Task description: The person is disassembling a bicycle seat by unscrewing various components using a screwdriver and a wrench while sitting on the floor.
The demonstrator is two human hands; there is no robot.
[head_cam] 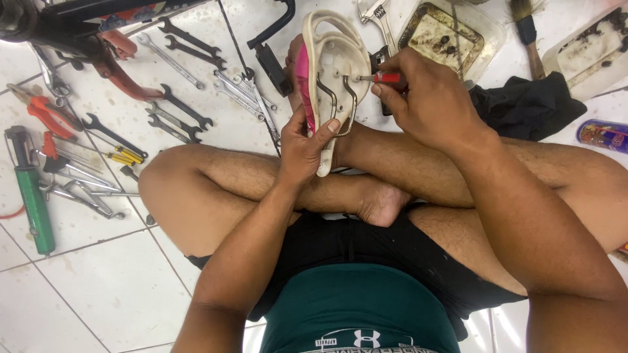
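A purple printed can [603, 135] lies on the floor tiles [118, 281] at far right. The white bicycle saddle [332, 72], underside up, stands above the crossed legs. Left hand [302, 147] grips its lower edge; right hand [425, 98], fingers curled, holds a red-handled screwdriver [383, 78] against it.

White tiled floor [111, 287] with dark grout lines, kinda grimy. Wrenches [176, 85] scattered around 10 o'clock, a green pump [31, 202] at 9, greasy trays [451, 33] and a black rag [530, 104] toward 1–2 o'clock. Even, bright light.
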